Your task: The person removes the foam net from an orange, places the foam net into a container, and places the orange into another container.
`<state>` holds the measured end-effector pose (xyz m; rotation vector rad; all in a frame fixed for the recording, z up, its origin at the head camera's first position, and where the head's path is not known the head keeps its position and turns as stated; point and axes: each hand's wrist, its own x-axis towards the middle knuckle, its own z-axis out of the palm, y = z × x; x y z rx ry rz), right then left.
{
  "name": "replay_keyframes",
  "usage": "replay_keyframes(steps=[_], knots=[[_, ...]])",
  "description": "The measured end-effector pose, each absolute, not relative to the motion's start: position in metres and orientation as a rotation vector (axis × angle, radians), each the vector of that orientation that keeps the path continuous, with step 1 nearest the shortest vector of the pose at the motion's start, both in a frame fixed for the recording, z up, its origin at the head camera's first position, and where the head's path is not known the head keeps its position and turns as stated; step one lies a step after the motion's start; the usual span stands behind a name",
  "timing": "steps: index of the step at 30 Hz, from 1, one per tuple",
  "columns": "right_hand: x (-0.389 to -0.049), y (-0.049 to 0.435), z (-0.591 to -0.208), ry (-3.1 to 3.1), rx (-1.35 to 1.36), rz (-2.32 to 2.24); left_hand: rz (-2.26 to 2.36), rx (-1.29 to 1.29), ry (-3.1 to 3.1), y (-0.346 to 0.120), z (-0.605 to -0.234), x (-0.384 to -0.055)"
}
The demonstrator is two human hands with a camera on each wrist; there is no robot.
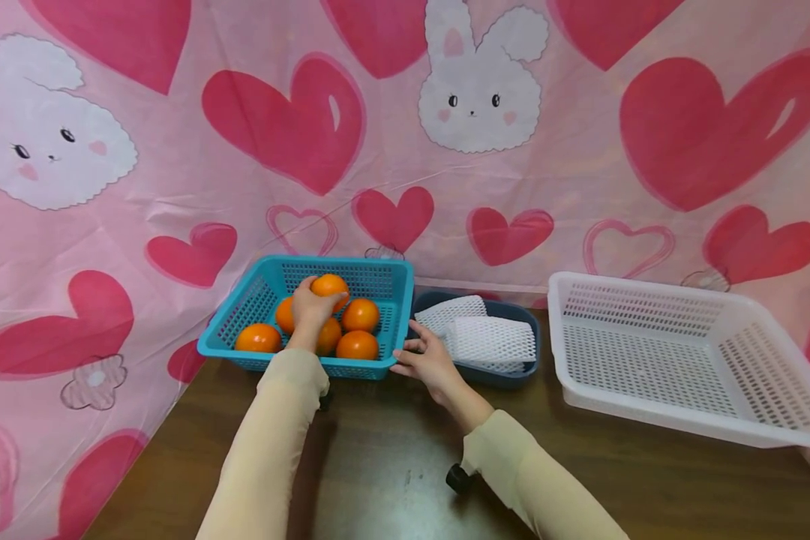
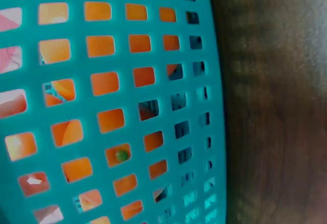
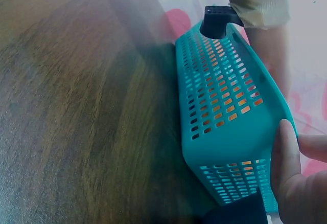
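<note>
A teal plastic basket (image 1: 386,311) holds several oranges. My left hand (image 1: 316,300) reaches into it, fingers curled over the topmost orange (image 1: 332,284). My right hand (image 1: 415,351) rests at the basket's near right corner, fingers fairly straight. In the right wrist view its thumb (image 3: 286,157) lies against the basket (image 3: 219,96) wall near the rim. The left wrist view is filled by the basket's lattice wall (image 2: 127,55), with orange fruit (image 2: 110,119) showing through the holes.
A dark blue tray (image 1: 535,334) with white foam nets (image 1: 489,339) sits just right of the basket. A large white basket (image 1: 688,352) stands at the right. The brown table (image 1: 378,465) backs onto a pink heart-and-bunny cloth (image 1: 391,135).
</note>
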<state>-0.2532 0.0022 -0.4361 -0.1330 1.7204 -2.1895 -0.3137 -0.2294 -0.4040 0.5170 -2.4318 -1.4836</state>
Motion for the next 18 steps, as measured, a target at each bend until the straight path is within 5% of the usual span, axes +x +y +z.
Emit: replay_keyframes(steps=[18], knots=[[-0.2528,0.0011,-0.4384,1.703,-0.115,-2.191,-1.218,0.562,-2.644,-0.2304,-0.4125,-0.3248]])
